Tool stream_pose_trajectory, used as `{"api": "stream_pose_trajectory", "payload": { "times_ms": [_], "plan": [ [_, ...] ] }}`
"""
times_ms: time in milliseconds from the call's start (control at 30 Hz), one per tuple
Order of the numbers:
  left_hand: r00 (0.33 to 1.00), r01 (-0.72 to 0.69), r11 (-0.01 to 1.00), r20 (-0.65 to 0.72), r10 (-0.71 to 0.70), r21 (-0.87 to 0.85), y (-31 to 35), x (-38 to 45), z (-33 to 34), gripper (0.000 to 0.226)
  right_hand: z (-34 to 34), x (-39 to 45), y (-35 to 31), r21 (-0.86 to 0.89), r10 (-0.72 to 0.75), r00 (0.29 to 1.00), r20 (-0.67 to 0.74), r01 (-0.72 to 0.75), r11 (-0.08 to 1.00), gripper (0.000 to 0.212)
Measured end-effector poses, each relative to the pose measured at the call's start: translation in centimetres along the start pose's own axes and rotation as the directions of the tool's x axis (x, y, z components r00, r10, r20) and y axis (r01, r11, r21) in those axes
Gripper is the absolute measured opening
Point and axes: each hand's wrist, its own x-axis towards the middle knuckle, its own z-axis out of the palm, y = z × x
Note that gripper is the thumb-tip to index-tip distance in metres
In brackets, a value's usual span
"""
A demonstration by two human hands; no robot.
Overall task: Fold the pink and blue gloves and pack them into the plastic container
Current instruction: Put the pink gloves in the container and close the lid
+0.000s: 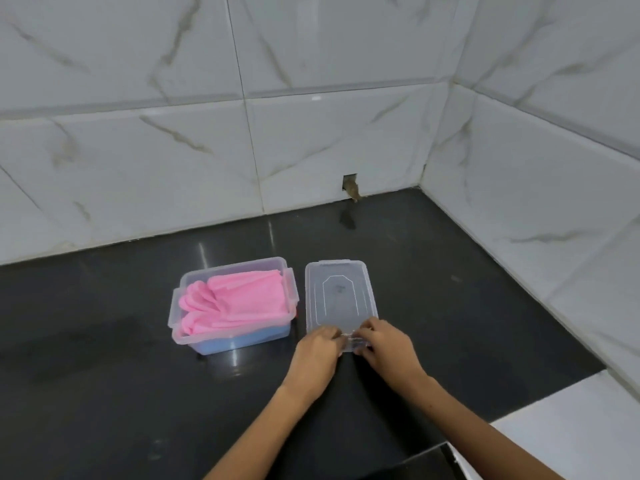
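- Black glossy countertop (104,375), white marble-look wall tiles (138,150) on two sides meeting in a corner.
- One clear plastic container (232,306) on the countertop, left of centre, open at the top.
- Pink gloves (235,303) folded inside on top, fingers toward the left end; count unclear, at least two layers visible.
- Blue gloves (242,341) beneath, seen only through the near wall; number impossible to tell.
- One clear lid (339,299) flat on the countertop just right of the container, not touching it.
- Two hands at the lid's near short edge: left hand (315,355) and right hand (389,348), fingers curled, pinching the latch tab there.
- One small hole (350,183) in the wall at counter level, brownish debris in it.
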Motion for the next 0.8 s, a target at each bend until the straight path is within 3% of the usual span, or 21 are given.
{"api": "stream_pose_trajectory", "payload": {
  "times_ms": [233,400,433,500,600,700,800],
  "plan": [
    [0.980,0.117,0.991,-0.151,-0.127,-0.072,-0.5,-2.1,0.1,0.044,-0.8,-1.1,2.3,0.320,-0.140,0.987,0.072,0.111,0.941,0.017],
    [0.969,0.188,0.980,-0.149,-0.196,-0.066,0.3,-2.9,0.6,0.026,-1.1,0.2,5.5,0.224,-0.052,0.992,-0.114,0.077,0.971,0.016],
    [0.970,0.218,0.973,-0.094,-0.225,-0.074,0.5,-2.9,1.0,0.036,-1.1,0.3,6.1,0.190,-0.026,0.990,-0.141,0.052,0.980,0.014],
    [0.956,0.290,0.954,0.058,-0.286,-0.071,0.9,-2.9,1.6,0.078,-1.1,0.4,6.8,0.140,0.023,0.991,-0.133,-0.004,0.990,0.011],
    [0.940,0.331,0.943,0.107,-0.325,-0.043,1.5,-1.6,2.2,0.120,-1.1,0.4,7.3,0.150,0.076,0.995,-0.070,-0.065,0.986,0.016],
    [0.923,0.373,0.927,0.112,-0.367,-0.038,1.6,-0.3,2.4,0.133,-1.1,0.1,7.2,0.148,0.066,0.994,-0.087,-0.052,0.988,0.015],
    [0.919,0.382,0.924,0.114,-0.378,-0.023,1.6,0.5,2.4,0.129,-0.8,-0.6,7.0,0.146,0.064,0.992,-0.112,-0.047,0.988,0.017]
  ]
}}
